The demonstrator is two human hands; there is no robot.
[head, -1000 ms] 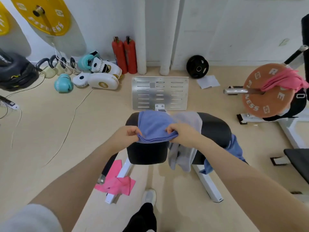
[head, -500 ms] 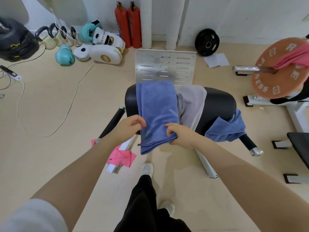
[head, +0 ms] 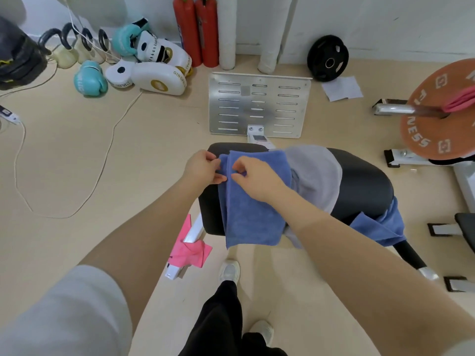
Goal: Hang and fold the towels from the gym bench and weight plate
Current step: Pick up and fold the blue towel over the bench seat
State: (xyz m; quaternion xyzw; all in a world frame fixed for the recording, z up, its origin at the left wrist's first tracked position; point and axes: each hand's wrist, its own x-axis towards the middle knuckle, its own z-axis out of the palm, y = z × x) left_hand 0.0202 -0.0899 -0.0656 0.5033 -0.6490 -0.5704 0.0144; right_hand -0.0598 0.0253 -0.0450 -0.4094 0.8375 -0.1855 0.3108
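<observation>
Head view looks down on a folded blue towel [head: 253, 201] draped over the left end of a black padded gym bench [head: 359, 181], its lower edge hanging off the near side. The left hand [head: 203, 168] pinches the towel's upper left edge between thumb and curled fingers. The right hand [head: 257, 179] lies on top of the towel just beside it, thumb and forefinger nipping a fold of the cloth; the two hands nearly touch. To the right of the blue towel a grey towel [head: 317, 173] lies over the bench top, partly under it. Farther right, a second blue towel [head: 383, 227] hangs off the bench's near right edge. A pink towel [head: 191, 249] hangs on the white bench frame [head: 191, 232] below the left end. At the right edge, an orange weight plate [head: 426, 129] on a bar carries another pink towel [head: 461, 101]. Against the far wall stand two red extinguishers [head: 196, 32], teal boxing gloves [head: 90, 82] and white pads [head: 154, 78].
</observation>
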